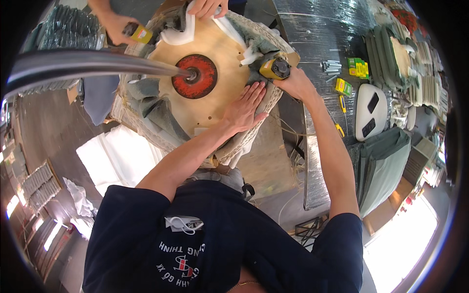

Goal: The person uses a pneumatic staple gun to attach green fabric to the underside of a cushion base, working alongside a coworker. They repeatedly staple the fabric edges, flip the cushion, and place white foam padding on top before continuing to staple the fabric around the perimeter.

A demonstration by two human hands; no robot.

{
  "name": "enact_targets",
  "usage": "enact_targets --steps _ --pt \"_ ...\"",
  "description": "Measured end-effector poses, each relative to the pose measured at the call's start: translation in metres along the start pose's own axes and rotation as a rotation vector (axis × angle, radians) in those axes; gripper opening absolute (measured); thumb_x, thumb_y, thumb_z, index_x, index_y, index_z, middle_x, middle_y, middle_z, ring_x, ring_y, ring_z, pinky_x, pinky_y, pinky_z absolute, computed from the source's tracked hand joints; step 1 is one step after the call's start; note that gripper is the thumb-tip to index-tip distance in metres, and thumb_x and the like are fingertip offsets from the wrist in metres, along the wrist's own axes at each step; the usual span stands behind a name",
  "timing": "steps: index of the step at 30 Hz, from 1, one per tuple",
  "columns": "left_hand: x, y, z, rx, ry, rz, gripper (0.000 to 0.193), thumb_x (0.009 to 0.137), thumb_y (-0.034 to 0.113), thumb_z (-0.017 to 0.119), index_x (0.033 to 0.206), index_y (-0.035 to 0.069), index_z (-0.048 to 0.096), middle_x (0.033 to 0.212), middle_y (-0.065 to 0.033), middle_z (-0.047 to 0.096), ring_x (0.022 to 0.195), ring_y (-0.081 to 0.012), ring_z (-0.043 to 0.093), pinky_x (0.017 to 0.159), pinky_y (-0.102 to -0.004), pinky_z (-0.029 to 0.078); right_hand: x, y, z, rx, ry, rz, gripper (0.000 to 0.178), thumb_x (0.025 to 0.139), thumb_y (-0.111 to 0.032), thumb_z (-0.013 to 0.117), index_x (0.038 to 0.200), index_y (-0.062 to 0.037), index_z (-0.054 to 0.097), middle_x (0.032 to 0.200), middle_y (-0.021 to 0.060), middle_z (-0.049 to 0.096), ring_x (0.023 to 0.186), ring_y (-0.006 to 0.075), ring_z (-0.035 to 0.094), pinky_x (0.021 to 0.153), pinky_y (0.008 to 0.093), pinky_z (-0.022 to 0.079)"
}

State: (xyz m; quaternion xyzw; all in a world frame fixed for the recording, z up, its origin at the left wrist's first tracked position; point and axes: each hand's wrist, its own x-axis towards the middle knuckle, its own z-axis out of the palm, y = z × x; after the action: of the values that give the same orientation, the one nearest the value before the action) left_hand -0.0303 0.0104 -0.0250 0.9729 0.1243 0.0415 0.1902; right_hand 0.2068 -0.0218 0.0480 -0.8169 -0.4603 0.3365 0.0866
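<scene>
Left hand [245, 108] lies flat and spread wide, palm down, pressing grey-green fabric [159, 110] onto the near right edge of the round plywood base [224, 63]. That base belongs to an upturned woven seat [254, 134], sitting centre frame, just left of the foil-covered table [317, 44]. Right hand [295, 83] is wrapped tight around a yellow staple gun [276, 68], its nose down at the right rim of the plywood, touching the folded fabric just beyond the left hand's fingertips. In the middle of the plywood sits a red disc [196, 75], and a grey metal tube [93, 63] runs out from it to the left.

On the far side, another person's hands are in: one [115, 27] grips a second yellow tool [138, 33] at the far left rim, the other [207, 7] pinches white padding [181, 31] at the far edge.

On the table to the right: small green boxes [358, 67], staple strips [331, 66], and a white pad [370, 111]. Folded green cloth [386, 166] lies near right, white sheeting [117, 154] on the floor to the left.
</scene>
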Motion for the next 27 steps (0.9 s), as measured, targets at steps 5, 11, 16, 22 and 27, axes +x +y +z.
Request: enact_targets --steps 5,11,16,22,27 --pt "-0.011 0.016 -0.006 0.13 -0.221 -0.1 0.088 0.103 0.06 0.038 0.16 -0.004 0.023 0.17 -0.0188 0.016 0.158 -0.0309 0.015 0.129 -0.0424 0.012 -0.01 -0.025 -0.024 0.054 -0.158 0.041 0.052 0.075 -0.034 0.077 0.108 0.0055 0.07 0.1 0.0304 0.072 0.101 0.0436 0.07 0.087 0.0462 0.056" --pt "-0.004 0.039 -0.01 0.151 -0.24 -0.195 0.09 0.103 0.059 0.037 0.159 -0.01 0.019 0.17 -0.0235 0.012 0.159 -0.0337 0.011 0.129 -0.0431 0.011 -0.017 -0.009 -0.002 0.091 -0.02 0.009 0.055 0.074 -0.039 0.076 0.103 0.0077 0.072 0.098 0.0321 0.071 0.102 0.0454 0.069 0.089 0.0472 0.056" --pt "-0.01 0.081 0.016 -0.285 0.086 -0.361 0.084 0.103 0.046 0.048 0.158 -0.011 0.019 0.168 -0.0275 0.014 0.158 -0.0379 0.015 0.128 -0.0462 0.014 -0.021 0.005 0.012 0.055 0.018 -0.022 0.056 0.074 -0.039 0.077 0.104 0.0083 0.072 0.099 0.033 0.071 0.103 0.0455 0.069 0.089 0.0478 0.057" --pt "-0.023 0.06 0.022 -0.258 0.108 -0.298 0.08 0.102 0.041 0.052 0.157 -0.009 0.024 0.166 -0.0271 0.021 0.155 -0.0369 0.022 0.127 -0.046 0.019 -0.036 -0.009 0.013 0.052 -0.03 0.061 0.058 0.074 -0.041 0.078 0.107 0.0065 0.072 0.103 0.0354 0.069 0.106 0.0469 0.068 0.09 0.0483 0.056" --pt "-0.033 0.06 0.018 -0.205 0.125 -0.268 0.078 0.102 0.042 0.051 0.156 -0.008 0.027 0.166 -0.0241 0.024 0.155 -0.0347 0.025 0.127 -0.0451 0.021 -0.047 -0.006 0.03 0.048 0.037 -0.001 0.054 0.075 -0.04 0.077 0.106 0.0044 0.072 0.103 0.0331 0.07 0.107 0.0474 0.067 0.092 0.0487 0.055"
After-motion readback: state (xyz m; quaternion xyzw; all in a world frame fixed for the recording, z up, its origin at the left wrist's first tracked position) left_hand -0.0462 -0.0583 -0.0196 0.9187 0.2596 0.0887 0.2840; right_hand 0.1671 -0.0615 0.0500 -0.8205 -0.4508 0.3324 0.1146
